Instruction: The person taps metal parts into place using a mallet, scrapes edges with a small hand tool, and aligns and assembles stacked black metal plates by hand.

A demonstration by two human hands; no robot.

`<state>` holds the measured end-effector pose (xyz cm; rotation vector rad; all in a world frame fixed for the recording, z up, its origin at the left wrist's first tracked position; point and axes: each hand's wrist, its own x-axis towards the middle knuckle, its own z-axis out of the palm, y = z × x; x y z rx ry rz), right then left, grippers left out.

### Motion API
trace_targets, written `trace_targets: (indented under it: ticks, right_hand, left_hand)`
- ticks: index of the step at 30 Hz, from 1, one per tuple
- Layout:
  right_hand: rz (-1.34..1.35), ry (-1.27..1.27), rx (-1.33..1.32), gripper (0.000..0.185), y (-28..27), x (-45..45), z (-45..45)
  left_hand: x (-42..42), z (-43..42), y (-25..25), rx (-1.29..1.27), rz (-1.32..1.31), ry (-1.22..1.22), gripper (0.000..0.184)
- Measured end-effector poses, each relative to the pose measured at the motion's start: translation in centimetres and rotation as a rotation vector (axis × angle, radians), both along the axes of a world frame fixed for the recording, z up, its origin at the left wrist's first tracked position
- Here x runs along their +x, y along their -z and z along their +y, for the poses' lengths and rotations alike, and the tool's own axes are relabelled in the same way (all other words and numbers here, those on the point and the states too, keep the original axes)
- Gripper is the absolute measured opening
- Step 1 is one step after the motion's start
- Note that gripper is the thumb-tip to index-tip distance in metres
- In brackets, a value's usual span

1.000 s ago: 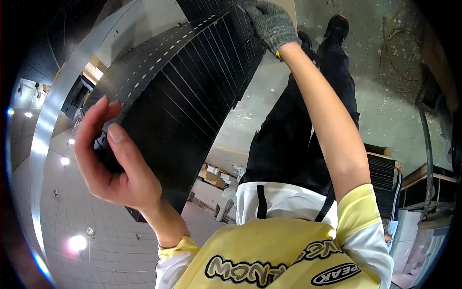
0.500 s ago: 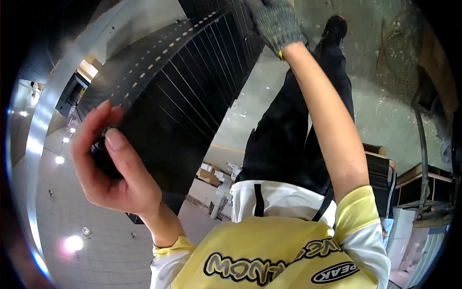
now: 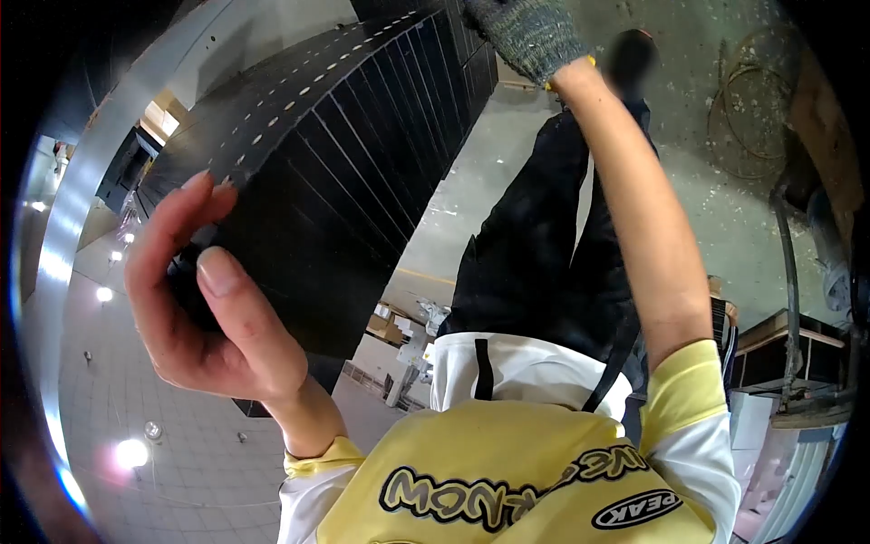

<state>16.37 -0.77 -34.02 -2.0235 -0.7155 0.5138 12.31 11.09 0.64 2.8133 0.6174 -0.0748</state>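
A long stack of black panels (image 3: 335, 181) runs diagonally from the lower middle to the top, its side marked by thin pale lines and its upper left face by rows of pale spots. My left hand (image 3: 213, 299) is bare, with thumb and fingers curled round the near left edge of the stack. What lies between the fingertips is dark and partly hidden. My right hand (image 3: 535, 41), in a grey knitted glove, lies against the far end of the stack at the top edge; its fingertips are out of sight.
A shiny metal strip (image 3: 59, 258) curves down the left side. Cardboard boxes (image 3: 390, 322) lie beyond the stack. At the right are a dark frame with a shelf (image 3: 788, 349) and a coiled hose (image 3: 757, 118) on the speckled floor (image 3: 698, 213).
My gloved right hand has shifted slightly to the right along the top. My left hand keeps its curled shape, a little further left in view. The right foot looks blurred.
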Motion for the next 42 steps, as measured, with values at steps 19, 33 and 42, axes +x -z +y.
trace_targets:
  ticks: [19, 33, 42]
  right_hand:
    - [0.235, 0.008, -0.003, 0.04, -6.5, 2.1, 0.8]
    - [0.107, -0.003, 0.248, 0.042, -10.1, 0.9, 1.1]
    - [0.043, -0.004, -0.019, 0.039, -8.6, 0.6, 2.0]
  left_hand:
    - [0.3, 0.2, -0.2, 0.027, 0.018, 0.002, 0.037]
    - [0.5, 0.2, 0.0, 0.038, 0.021, 0.006, 0.031]
    - [0.0, 0.7, 0.7, -0.037, -0.056, 0.036, 0.024]
